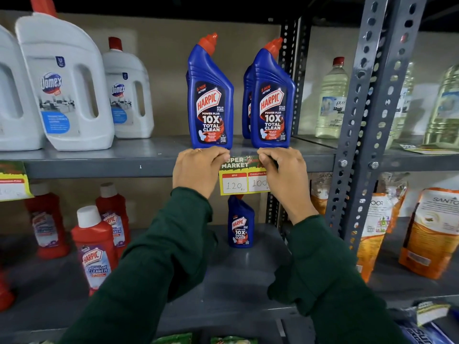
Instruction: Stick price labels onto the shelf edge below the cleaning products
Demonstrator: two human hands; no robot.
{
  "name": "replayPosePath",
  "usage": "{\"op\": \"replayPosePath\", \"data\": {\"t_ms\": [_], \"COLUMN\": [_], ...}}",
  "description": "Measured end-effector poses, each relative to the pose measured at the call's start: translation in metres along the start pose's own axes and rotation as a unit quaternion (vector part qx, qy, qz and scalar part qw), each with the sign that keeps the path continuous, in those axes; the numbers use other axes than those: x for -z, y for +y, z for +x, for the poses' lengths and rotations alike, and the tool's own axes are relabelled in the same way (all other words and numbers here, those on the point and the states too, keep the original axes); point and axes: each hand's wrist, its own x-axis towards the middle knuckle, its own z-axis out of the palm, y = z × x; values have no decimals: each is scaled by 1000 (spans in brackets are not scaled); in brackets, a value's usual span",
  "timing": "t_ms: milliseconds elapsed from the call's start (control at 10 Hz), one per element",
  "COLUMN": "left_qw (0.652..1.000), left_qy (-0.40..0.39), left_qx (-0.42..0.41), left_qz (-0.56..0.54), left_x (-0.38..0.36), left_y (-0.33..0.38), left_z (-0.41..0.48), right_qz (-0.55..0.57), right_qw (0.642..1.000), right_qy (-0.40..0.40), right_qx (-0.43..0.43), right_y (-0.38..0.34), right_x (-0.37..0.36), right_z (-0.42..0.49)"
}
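Note:
A green and yellow price label (238, 179) reading 120 and 100 lies against the grey shelf edge (104, 167), just below two blue Harpic bottles (210, 100). My left hand (197, 170) presses the label's upper left corner with curled fingers. My right hand (283, 172) holds its upper right corner, covering part of the label. Both arms wear dark green sleeves. Another label (12, 181) hangs from the same shelf edge at the far left.
White Domex jugs (64, 83) stand at the shelf's left. Red Harpic bottles (93, 244) and a small blue one (240, 223) sit on the lower shelf. A perforated grey upright (367, 125) divides off the right bay, with clear bottles (331, 100) and orange pouches (429, 232).

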Motion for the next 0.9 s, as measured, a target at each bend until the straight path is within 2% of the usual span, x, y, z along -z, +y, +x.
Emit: {"op": "replayPosePath", "data": {"t_ms": [200,600,800,900], "left_qw": [1000,999,995,997], "left_qy": [-18,-47,-101,-53], "left_qx": [-17,1,-17,-28], "left_qz": [11,-20,-13,44], "left_x": [1,8,20,23], "left_y": [-11,-4,-4,-9], "left_z": [1,-1,-3,-5], "right_qz": [14,5,33,2], "right_qw": [1000,998,995,991], "right_qy": [-11,-61,-79,-131], "right_qx": [-17,-2,-40,19], "right_y": [3,-3,-12,-16], "right_x": [5,16,37,38], "right_z": [0,-2,-29,-57]}}
